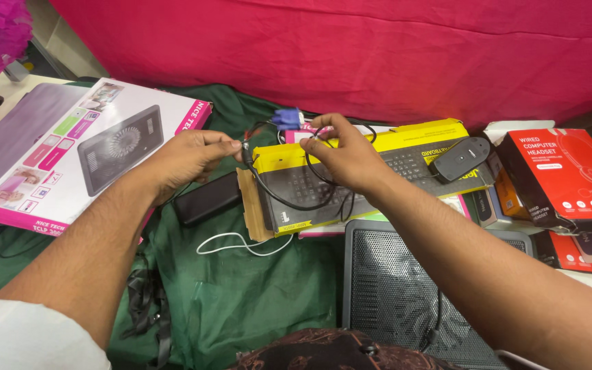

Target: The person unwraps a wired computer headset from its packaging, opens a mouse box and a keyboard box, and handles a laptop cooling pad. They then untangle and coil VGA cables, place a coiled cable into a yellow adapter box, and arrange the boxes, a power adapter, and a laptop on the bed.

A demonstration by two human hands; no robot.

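Cable: a thin black cable [277,197] held between both hands in the middle of the frame, its slack looping down over the yellow keyboard box [378,164]
Left hand: the left hand [186,159] has thumb and fingertips pinched together on the cable near its end, left of centre
Right hand: the right hand [344,159] has its fingers closed round another stretch of the cable, just above the keyboard box
Handling: looks light, limp and bendy, smooth enough to slide through fingers; likely best gripped at the stiffer moulded end or pinched along the cord, not yanked at the joint
Blue connector: a blue plug [286,118] sits just behind the hands, top centre; whether it belongs to this cable I cannot tell
Keyboard box: long, flat, yellow-edged carton picturing a dark keyboard, centre of the frame, a dark mouse [460,157] lying on its right end
Cooling pad box: big white and pink flat carton [77,151] with a fan-pad picture, upper left
Headset box: red carton [570,179] showing a headset, right edge
Mesh pad: dark perforated panel [395,288], lower centre
Black slab: a small dark block [207,197] on the green cloth [241,301], under the left hand
White cord: a thin white loop [241,244] on the cloth below the keyboard box
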